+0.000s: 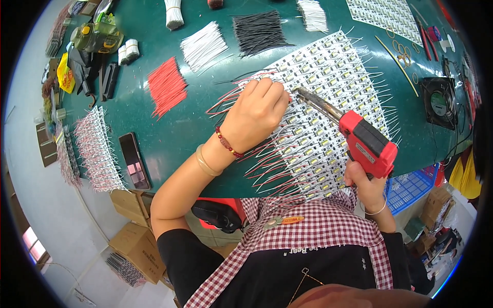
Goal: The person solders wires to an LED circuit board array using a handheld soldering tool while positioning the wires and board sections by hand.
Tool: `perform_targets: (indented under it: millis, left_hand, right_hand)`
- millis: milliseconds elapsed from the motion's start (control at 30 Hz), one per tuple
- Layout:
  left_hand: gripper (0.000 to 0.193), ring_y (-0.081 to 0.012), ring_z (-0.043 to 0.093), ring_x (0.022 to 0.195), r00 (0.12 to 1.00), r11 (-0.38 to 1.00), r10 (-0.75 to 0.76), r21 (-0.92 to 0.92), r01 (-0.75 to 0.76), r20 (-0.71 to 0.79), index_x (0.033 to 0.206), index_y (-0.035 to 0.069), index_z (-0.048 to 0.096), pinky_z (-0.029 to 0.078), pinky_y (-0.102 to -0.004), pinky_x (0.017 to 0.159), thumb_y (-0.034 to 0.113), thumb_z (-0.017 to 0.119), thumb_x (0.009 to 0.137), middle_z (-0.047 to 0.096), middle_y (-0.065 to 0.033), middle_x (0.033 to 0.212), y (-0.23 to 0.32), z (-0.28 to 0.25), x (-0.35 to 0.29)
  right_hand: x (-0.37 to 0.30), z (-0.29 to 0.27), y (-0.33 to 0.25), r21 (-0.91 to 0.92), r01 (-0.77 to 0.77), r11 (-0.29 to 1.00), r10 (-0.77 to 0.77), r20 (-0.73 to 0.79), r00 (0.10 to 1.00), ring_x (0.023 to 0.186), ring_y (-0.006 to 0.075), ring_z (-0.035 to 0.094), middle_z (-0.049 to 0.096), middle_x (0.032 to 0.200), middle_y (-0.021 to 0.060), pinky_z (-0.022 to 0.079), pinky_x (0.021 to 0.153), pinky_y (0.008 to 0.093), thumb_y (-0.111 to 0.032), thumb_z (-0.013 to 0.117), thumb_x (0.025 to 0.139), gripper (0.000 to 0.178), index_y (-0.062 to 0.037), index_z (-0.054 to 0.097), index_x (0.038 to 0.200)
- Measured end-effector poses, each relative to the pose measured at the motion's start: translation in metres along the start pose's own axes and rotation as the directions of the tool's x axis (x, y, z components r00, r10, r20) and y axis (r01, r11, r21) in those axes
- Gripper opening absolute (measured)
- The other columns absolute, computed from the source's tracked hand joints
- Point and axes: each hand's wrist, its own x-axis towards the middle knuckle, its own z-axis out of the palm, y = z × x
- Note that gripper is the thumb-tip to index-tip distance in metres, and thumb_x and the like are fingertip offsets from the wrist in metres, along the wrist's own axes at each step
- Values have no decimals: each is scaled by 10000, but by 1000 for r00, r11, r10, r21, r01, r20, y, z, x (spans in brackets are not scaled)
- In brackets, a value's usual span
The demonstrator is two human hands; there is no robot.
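A white panel of small LED circuit boards (pixel 343 77) lies on the green table in front of me. White and red wires stick out along its left edge, and short wires along its right edge. My right hand (pixel 365 184) grips a red and black soldering gun (pixel 367 136). Its metal tip points left and rests at or just above the panel, close to my left fingers. My left hand (pixel 260 109) is closed over the panel's left side, fingertips pressed together. What it pinches is hidden behind the fingers.
Beyond the panel lie bundles of red wires (pixel 167 87), white wires (pixel 204 46) and black wires (pixel 259 32). A phone (pixel 135 160) and wired boards (pixel 96 149) sit at left. A black fan (pixel 439 102), rubber bands (pixel 404 51) and a second LED panel (pixel 387 18) are at right.
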Motion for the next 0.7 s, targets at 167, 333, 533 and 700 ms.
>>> perform_targets:
  millis: [167, 333, 533, 700]
  left_hand:
    - [158, -230, 519, 799, 1000, 1000, 0, 6, 0, 11, 939, -1, 627, 447, -351, 733, 47, 631, 790, 489, -82, 843, 1, 0, 0]
    - [155, -223, 527, 808, 999, 997, 29, 75, -31, 32, 934, 12, 627, 446, -350, 747, 66, 641, 790, 498, -74, 837, 0, -3, 2]
    - [217, -225, 527, 804, 999, 1000, 1, 14, -1, -41, 987, 2, 653, 442, -352, 721, 62, 646, 778, 503, -66, 829, 8, -14, 3]
    - [241, -234, 501, 778, 1000, 999, -10, -43, 10, -5, 1005, -12, 655, 431, -347, 694, 51, 637, 772, 492, -80, 838, 20, -7, 0]
  right_hand:
    - [-1, 2, -7, 100, -43, 994, 46, -21, 999, 633, 113, 588, 617, 756, 51, 487, 584, 268, -76, 646, 918, 113, -2, 606, 993]
    - [0, 4, -3, 116, 59, 991, -59, -7, 998, 506, 133, 535, 559, 638, 63, 483, 544, 295, -350, 625, 959, 556, 62, 474, 1302]
    - [-9, -5, 6, 178, 77, 981, -78, 3, 997, 509, 134, 537, 554, 648, 61, 485, 552, 296, -378, 623, 959, 579, 57, 462, 1306]
    - [-17, -8, 16, 167, 4, 986, -9, 30, 1000, 508, 135, 522, 547, 653, 56, 466, 540, 293, -350, 619, 966, 553, 57, 457, 1303]
